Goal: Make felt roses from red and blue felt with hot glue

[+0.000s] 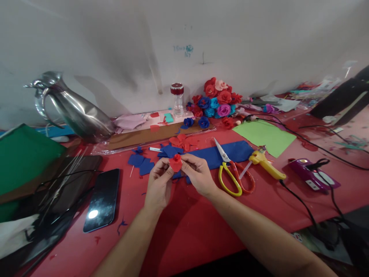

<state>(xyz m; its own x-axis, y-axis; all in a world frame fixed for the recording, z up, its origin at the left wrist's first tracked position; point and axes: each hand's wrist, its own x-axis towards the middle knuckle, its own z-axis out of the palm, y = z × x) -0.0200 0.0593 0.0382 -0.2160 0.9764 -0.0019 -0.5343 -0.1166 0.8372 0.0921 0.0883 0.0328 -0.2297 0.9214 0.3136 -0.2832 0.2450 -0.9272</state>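
Observation:
Between my two hands is a small red paper flower [175,163], held up above the red table. My left hand [160,177] pinches its left side with thumb and fingers, and my right hand [198,172] pinches the right side. Blue paper pieces [146,166] lie just beyond and to the left of my hands. Cut red paper petals [182,141] are spread behind the flower. To the right of my right hand lie scissors [230,169] with one yellow and one red handle, blades apart, partly over a folded blue paper strip [243,150].
A yellow glue gun [267,164] and a purple power socket [313,175] with cords are at the right. A phone [103,200] lies at the left, near a metal jug [76,105]. Finished paper flowers [220,98], a glass jar [178,103] and green paper [266,134] stand or lie farther back.

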